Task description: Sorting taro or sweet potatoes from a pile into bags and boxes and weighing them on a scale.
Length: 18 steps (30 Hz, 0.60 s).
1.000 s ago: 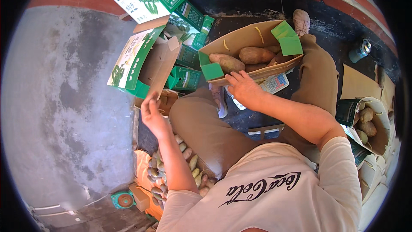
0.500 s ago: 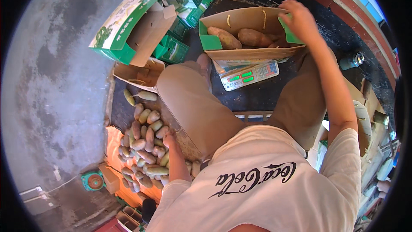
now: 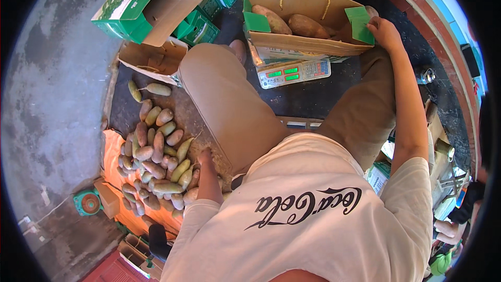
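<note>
My right hand is at the right end of a long cardboard carton, its fingers closed on the green end flap. Several long, oval, reddish-brown pieces of produce lie in the open carton. Under its near side sits a digital scale with lit green displays. My left hand hangs low at the right edge of a heap of oval brown and green produce; its fingers are mostly hidden, and I cannot tell whether it holds anything.
Several green and white cartons stand at the far left, with a smaller open box beside my left knee. Part of the heap lies on an orange sheet. A teal round device sits on the floor. A metal-topped canister stands right.
The view has shifted, moving most things up and left. My right hand has come down from the carton's far corner onto its green flap. More green produce shows beside my left hand.
</note>
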Motion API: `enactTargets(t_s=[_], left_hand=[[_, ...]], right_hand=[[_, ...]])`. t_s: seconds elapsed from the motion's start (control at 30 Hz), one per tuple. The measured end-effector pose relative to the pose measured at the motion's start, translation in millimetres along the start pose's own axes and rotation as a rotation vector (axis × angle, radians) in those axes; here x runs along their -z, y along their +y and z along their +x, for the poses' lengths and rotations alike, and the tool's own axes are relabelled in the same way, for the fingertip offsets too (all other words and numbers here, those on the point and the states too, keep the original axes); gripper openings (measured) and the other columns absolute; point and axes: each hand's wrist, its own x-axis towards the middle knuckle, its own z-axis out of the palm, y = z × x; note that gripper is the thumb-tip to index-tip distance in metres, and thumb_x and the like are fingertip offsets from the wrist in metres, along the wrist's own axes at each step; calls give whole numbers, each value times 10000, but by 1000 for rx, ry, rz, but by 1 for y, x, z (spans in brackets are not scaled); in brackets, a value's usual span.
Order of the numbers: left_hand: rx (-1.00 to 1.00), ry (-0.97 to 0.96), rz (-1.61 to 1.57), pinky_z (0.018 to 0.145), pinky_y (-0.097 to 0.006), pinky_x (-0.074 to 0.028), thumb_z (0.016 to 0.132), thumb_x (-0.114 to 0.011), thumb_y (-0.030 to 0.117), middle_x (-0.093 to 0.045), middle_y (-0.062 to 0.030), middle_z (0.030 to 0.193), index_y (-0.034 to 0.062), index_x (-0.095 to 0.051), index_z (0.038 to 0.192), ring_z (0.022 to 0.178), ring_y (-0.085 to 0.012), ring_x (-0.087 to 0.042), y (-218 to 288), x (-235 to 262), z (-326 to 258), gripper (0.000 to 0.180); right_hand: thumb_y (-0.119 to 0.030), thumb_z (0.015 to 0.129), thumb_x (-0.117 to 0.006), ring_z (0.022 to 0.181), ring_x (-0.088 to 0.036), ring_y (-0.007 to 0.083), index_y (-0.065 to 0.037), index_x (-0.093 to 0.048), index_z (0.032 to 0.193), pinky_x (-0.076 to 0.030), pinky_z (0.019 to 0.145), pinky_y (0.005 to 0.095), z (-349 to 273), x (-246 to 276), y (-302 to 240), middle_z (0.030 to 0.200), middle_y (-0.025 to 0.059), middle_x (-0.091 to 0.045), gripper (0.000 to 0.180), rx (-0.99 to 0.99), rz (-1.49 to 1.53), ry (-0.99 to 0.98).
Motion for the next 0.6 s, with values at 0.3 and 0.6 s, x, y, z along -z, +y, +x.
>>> enactTargets(t_s=[0.3, 0.6], left_hand=[[-303, 209, 645, 683, -350, -471, 805, -512, 385, -654, -112, 877, 27, -624, 1024, 784, -237, -619, -32, -44, -4, 435], [-173, 120, 627, 796, -376, -456, 778, -589, 341, -630, -182, 1017, 49, -627, 1042, 961, -290, -598, -71, -53, 20, 396]], right_hand=[[-298, 802, -572, 844, -612, 322, -106, -646, 920, -476, 748, 412, -5, 1, -9, 865, 162, -640, 236, -1, -128, -57], [-303, 803, -570, 829, -614, 327, -91, -646, 901, -475, 741, 415, -10, 9, -18, 835, 168, -640, 246, -15, -216, -64]])
